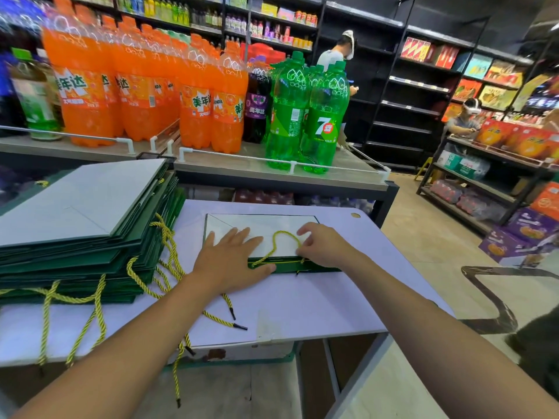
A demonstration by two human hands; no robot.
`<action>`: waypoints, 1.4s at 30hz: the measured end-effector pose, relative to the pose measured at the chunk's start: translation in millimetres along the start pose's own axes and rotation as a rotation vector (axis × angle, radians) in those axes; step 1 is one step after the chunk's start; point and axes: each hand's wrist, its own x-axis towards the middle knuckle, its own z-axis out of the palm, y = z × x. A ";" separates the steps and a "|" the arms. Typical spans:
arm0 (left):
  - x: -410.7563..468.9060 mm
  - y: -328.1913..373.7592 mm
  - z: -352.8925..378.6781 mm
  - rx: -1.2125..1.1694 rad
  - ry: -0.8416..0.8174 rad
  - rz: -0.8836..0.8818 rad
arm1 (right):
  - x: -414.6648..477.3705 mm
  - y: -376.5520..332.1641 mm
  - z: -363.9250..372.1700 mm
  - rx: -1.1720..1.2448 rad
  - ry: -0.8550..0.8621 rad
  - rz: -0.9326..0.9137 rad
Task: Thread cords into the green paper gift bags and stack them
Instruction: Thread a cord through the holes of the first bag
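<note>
One flat bag (261, 226), one bag stack (75, 213), two hands (233, 255) (325, 244), two bystanders (332, 57) (464, 120)

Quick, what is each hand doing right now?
Left hand: open, pressing flat on the green bag.
Right hand: pinching the yellow cord.

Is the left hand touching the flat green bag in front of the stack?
Touching. Head view: the left hand lies palm-down, flat on the white panel of the bag.

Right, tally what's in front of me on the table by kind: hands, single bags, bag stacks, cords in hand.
2 hands: left hand, right hand
1 single bag
1 bag stack
1 cord, pinched by the right hand
Total: 5
</note>
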 end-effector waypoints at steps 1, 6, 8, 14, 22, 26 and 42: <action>0.2 -0.1 0.5 0.003 -0.001 0.000 | 2.5 0.9 0.7 0.054 -0.002 -0.035; 0.1 -0.7 -0.6 -0.019 -0.018 0.001 | 8.4 -3.1 -4.3 0.176 0.155 -0.101; -0.5 -1.0 -1.0 -0.024 -0.017 -0.001 | 12.7 0.7 -5.0 0.240 0.196 -0.058; -0.1 -0.3 1.7 0.003 0.010 0.038 | 14.4 -0.5 7.6 0.336 0.111 -0.015; -1.9 3.5 2.8 0.029 -0.013 0.041 | 36.3 -16.0 20.7 -0.032 0.129 -0.046; -3.9 3.6 2.1 0.024 -0.020 0.035 | 41.3 -11.1 19.5 -0.075 0.207 -0.010; -3.6 -29.5 -40.8 -0.395 0.220 -0.300 | -1.7 51.3 -22.1 0.285 0.017 0.223</action>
